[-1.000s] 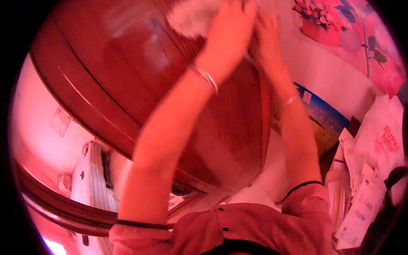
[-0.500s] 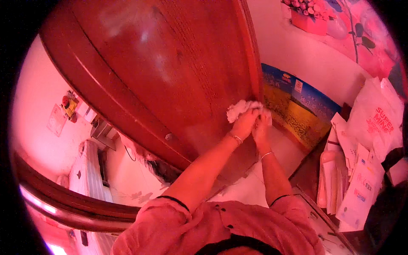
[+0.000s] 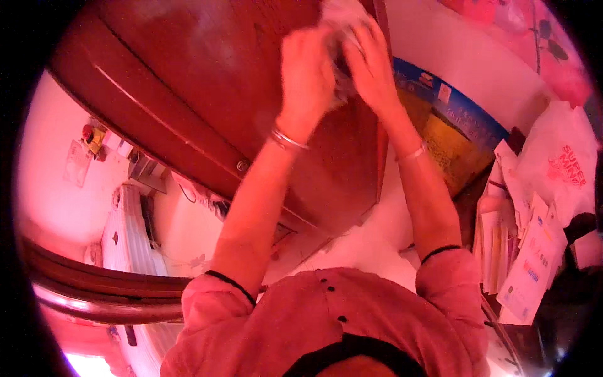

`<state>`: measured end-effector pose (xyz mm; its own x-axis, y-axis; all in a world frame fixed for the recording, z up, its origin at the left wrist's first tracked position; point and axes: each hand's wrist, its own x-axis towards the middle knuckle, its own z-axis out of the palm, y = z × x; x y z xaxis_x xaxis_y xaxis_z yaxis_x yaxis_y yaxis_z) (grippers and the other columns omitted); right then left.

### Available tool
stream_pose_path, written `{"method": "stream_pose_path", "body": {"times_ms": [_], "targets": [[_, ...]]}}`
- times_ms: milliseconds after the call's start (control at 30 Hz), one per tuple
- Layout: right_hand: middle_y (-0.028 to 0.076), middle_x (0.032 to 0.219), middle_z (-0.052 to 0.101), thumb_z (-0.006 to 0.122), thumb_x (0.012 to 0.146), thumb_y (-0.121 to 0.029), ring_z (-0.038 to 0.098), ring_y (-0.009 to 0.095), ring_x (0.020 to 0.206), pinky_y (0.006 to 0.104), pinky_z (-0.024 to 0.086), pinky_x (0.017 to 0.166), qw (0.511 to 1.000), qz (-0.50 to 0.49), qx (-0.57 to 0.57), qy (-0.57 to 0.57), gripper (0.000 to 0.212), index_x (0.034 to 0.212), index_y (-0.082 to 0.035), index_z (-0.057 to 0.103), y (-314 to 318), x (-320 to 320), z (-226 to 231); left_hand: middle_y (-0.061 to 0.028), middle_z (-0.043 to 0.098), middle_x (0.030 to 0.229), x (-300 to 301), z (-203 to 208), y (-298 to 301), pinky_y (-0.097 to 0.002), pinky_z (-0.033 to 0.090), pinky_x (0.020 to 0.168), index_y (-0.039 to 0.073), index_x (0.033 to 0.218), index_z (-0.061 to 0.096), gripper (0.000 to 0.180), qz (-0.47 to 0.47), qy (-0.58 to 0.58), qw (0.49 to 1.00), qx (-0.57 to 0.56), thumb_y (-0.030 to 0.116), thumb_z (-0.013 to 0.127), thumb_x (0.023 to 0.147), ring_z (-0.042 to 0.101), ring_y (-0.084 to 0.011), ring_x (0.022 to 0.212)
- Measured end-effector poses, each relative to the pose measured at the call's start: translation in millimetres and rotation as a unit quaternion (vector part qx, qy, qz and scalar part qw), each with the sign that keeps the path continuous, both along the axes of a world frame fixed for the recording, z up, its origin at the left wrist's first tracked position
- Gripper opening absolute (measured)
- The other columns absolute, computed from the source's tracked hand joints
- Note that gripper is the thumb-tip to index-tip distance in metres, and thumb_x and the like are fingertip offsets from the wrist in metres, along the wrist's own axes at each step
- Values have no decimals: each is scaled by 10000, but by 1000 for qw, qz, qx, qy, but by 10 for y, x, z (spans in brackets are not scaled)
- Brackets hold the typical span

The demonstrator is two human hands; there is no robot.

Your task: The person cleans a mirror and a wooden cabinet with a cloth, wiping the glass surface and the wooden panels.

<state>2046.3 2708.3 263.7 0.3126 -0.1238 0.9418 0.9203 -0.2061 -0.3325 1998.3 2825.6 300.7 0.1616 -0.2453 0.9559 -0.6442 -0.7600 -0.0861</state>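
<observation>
A crumpled, pale cloth [image 3: 344,14] is bunched between my two hands at the upper part of the reddish-brown wooden door [image 3: 207,81]. My left hand [image 3: 306,72] is closed at the cloth's left side, fingers curled. On its other side my right hand [image 3: 372,66] grips the cloth, its fingers wrapped over it. Part of the cloth hangs below, between the hands. Both arms reach up and forward, with a bracelet on each wrist. Motion slightly blurs the cloth, so whether it touches the door cannot be told.
A small round lock [image 3: 242,164] sits near the door's left edge. Behind the door's right edge leans a blue-and-yellow box [image 3: 449,129]. A white plastic bag [image 3: 556,166] and paper packets [image 3: 531,267] stand at right. Through the doorway at left shows a bed [image 3: 125,239].
Both hands have moved up from the door's lower right edge with the cloth. They are farther apart now, and the cloth is gathered between them. The view has shifted slightly.
</observation>
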Motion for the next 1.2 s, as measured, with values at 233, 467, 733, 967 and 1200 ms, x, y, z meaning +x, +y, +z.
{"method": "stream_pose_path", "body": {"times_ms": [233, 467, 733, 967, 1200], "targets": [[224, 1300, 471, 567, 832, -116, 420, 436, 1191, 484, 334, 1014, 997, -67, 17, 39, 339, 1159, -27, 553, 386, 361, -529, -158, 499, 1235, 1, -642, 89, -398, 461, 849, 22, 1212, 521, 398, 173, 95, 971, 133, 49, 502, 815, 522, -322, 1049], [236, 1308, 439, 549, 784, -27, 369, 444, 1216, 491, 269, 1055, 969, -87, 36, 229, 439, 1220, -6, 507, 352, -171, -1907, -174, 487, 1193, -297, -1641, 86, -404, 453, 919, 11, 1158, 533, 342, 103, 322, 932, 131, 28, 505, 817, 514, -341, 1088], [209, 1265, 450, 512, 816, -11, 429, 391, 1170, 419, 337, 1015, 923, -84, 31, 373, 398, 1214, 11, 497, 552, -626, -3265, -185, 480, 1232, -666, -3031, 378, -406, 413, 1001, 27, 1255, 459, 437, 60, 510, 857, 55, 0, 512, 822, 486, -363, 1165], [176, 1198, 561, 521, 829, -55, 490, 365, 1129, 407, 351, 1022, 947, 6, 105, 303, 323, 1146, -26, 579, 650, -632, -2219, -225, 467, 1282, -833, -2116, 271, -426, 374, 1031, 30, 1342, 413, 573, -61, 411, 904, -100, -77, 486, 784, 440, -425, 1200], [157, 1207, 550, 601, 713, 14, 477, 377, 1139, 436, 371, 998, 992, 104, 64, -19, 422, 1121, -94, 607, 954, -776, -9, -240, 477, 1254, -1025, -514, 632, -431, 386, 990, 24, 1340, 423, 643, 67, 139, 988, -30, -95, 523, 716, 462, -410, 1126]]}}
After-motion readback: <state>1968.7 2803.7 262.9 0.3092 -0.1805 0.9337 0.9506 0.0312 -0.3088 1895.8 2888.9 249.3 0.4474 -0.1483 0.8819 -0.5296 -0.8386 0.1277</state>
